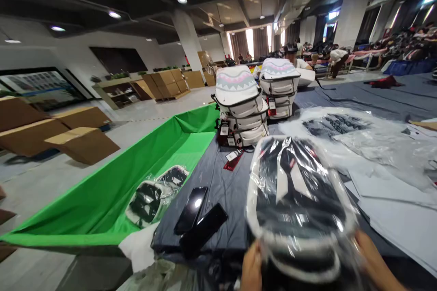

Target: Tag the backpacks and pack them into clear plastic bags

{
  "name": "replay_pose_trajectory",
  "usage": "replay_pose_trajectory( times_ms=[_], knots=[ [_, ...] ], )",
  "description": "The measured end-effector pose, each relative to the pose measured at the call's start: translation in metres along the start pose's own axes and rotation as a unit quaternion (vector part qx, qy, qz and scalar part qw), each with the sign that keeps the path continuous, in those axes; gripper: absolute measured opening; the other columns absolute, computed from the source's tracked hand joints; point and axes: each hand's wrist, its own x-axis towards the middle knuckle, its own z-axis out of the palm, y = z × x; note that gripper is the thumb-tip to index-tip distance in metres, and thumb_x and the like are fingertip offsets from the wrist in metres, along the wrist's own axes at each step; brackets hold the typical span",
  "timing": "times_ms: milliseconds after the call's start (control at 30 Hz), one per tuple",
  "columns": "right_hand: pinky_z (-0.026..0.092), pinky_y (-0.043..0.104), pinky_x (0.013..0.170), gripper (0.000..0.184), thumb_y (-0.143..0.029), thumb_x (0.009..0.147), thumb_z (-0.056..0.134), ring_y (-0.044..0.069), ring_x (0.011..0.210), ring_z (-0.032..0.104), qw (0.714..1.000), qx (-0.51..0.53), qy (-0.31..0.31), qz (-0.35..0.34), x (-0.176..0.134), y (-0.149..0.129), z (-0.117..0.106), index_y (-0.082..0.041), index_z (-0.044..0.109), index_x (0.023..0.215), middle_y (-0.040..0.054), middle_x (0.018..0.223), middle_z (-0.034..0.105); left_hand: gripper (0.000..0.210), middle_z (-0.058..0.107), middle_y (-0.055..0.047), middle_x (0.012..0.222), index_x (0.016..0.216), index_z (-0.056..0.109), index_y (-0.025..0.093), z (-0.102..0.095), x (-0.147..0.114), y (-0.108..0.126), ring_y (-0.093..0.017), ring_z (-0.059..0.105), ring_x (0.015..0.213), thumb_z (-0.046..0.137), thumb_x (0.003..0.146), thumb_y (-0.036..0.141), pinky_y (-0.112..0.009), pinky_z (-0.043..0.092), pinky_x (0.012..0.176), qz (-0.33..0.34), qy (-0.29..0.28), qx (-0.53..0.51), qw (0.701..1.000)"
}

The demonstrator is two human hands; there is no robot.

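Observation:
A white and black backpack [287, 218] in a clear plastic bag lies in front of me, partly over the table's near edge. My left hand [251, 267] is closed on its lower left corner. At the lower right corner, my right hand [370, 252] holds the plastic-covered side, its fingertips partly hidden and blurred. Left of the backpack, two black phones [191, 211] lie on the dark table cover [227, 182]. A red and white tag [233, 159] rests beyond them.
Stacked white backpacks [239, 109] stand at the table's far side. Clear plastic bags [385, 141] and white sheets [399, 218] spread to the right. A green fabric bin [99, 191] on the left holds wrapped backpacks [148, 200]. Cardboard boxes [82, 143] sit beyond, and people work farther back.

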Motion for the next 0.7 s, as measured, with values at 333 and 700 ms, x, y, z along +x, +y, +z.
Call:
replay_pose_trajectory(
  times_ms=[333,700],
  knots=[
    [0.056,0.04,0.065,0.048,-0.067,0.066,0.049,0.026,0.064,0.066,0.986,0.038,0.075,0.142,-0.008,0.034,-0.076,-0.023,0.058,0.085,0.0093,0.076,0.07,0.076,0.067,-0.007,0.071,0.084,0.063,0.016,-0.037,0.01,0.007,-0.017,0.059,0.055,0.044,0.075,0.088,-0.03,0.047,0.053,-0.039,0.16,-0.096,0.982],
    [0.054,0.046,0.087,0.053,-0.037,0.084,0.059,0.036,0.106,0.065,0.954,-0.272,0.126,0.014,-0.062,0.007,0.035,-0.006,0.054,0.126,0.0251,0.12,0.064,0.04,0.072,-0.008,0.089,0.113,0.068,0.018,0.16,-0.036,0.015,-0.024,0.064,0.085,0.062,0.085,0.045,-0.041,0.048,0.091,0.06,-0.176,0.054,0.981]
  ],
)
